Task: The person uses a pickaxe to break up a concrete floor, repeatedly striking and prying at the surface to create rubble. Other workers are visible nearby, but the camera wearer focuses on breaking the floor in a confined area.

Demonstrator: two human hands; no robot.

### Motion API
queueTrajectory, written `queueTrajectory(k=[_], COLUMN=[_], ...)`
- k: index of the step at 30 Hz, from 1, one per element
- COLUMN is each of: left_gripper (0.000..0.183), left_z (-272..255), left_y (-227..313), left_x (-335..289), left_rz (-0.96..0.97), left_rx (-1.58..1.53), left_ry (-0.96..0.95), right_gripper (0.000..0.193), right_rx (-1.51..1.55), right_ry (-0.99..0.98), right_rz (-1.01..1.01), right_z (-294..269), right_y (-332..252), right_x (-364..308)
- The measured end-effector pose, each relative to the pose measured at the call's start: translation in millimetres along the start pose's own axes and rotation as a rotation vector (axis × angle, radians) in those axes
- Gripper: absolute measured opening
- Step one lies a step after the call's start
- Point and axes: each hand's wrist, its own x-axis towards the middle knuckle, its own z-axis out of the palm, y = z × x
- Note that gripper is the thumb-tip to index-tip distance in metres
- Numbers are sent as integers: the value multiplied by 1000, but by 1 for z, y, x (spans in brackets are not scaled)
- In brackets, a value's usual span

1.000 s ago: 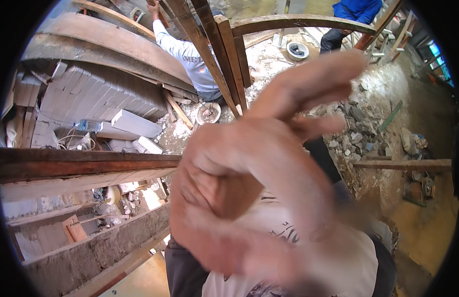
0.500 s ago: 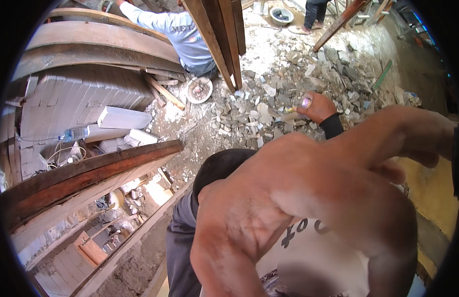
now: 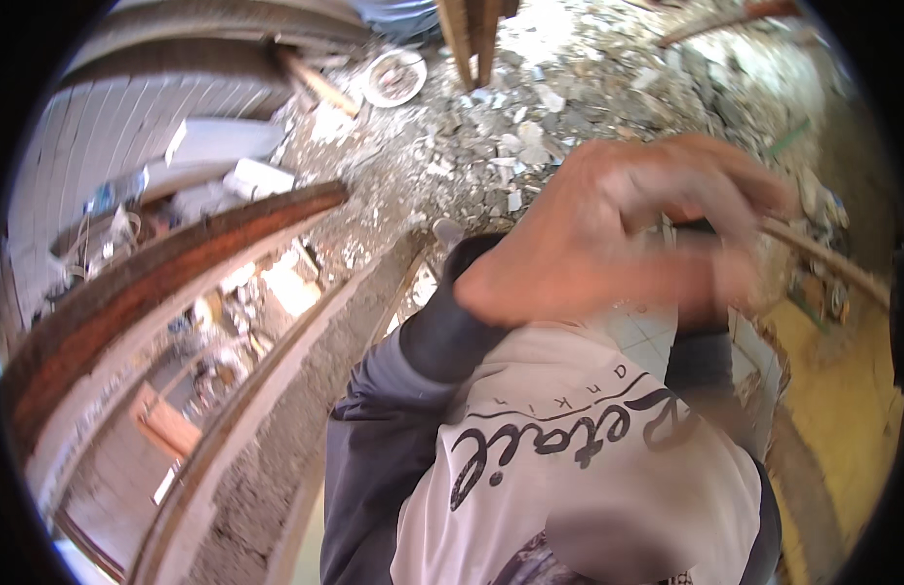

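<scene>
Head view: one hand (image 3: 618,234) hanging blurred close to lens, at 1 o'clock of frame, fingers curling around thin stick (image 3: 823,258) trailing toward 3 o'clock; which hand, cannot tell. Step seemingly carrying stick; next move needing steady aim above rubble (image 3: 530,127).

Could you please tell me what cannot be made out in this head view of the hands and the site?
- Raised hand: motion-blurred close to the camera; left or right, and its grip on the thin stick, cannot be told.
- Other hand: nowhere visible.
- Ground beneath: hidden by the printed shirt.
- Round pan among the rubble: contents too small.
- Wooden posts: cut off by the top edge.
</scene>
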Motion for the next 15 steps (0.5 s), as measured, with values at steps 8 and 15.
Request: queueTrajectory(k=[8,15], left_gripper=[75,59], left_z=[-61,-37], left_y=[-152,-173], left_x=[-35,1], left_rz=[-887,-608], left_rx=[105,-224], left_ry=[734,976], right_gripper=[49,31], right_rx=[280,770], right_ry=[-44,-249], right_rz=[-84,-22], right_z=[0,11], right_y=[-3,0], right_x=[17,27])
